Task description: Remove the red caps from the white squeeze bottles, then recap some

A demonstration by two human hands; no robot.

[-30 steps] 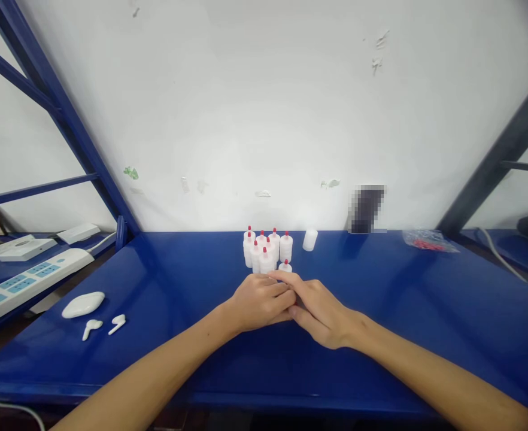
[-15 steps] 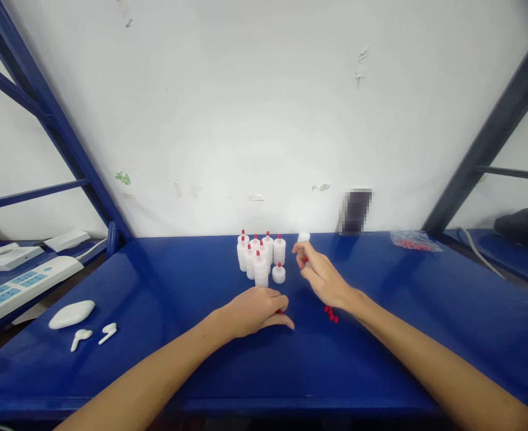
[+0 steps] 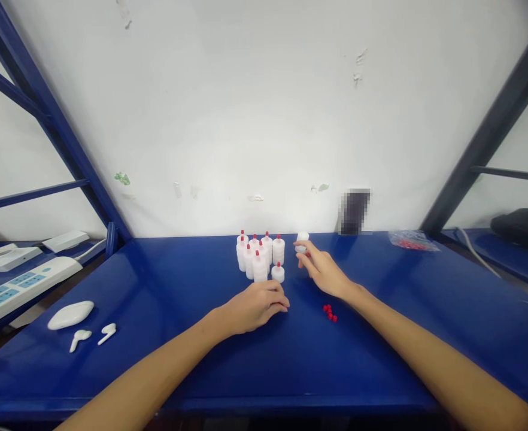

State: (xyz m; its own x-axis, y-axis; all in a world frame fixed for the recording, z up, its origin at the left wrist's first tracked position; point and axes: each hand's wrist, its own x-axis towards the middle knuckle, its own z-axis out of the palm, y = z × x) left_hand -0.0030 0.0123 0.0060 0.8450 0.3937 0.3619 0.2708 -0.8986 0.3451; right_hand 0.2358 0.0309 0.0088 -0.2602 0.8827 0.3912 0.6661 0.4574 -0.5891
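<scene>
The right hand's narrow grip holds a red bit, so soft, slow fingers suit the white tub at its eleven o'clock; I cannot tell if the left hand's grip holds anything.

Blue table with white bottles, red caps, earbuds, bag

White power strip, blue sockets. Relative to it: white boxes just behind; rounded white case right, nearer the front; two white earbuds past that (not touching each other); black item far right.
</scene>
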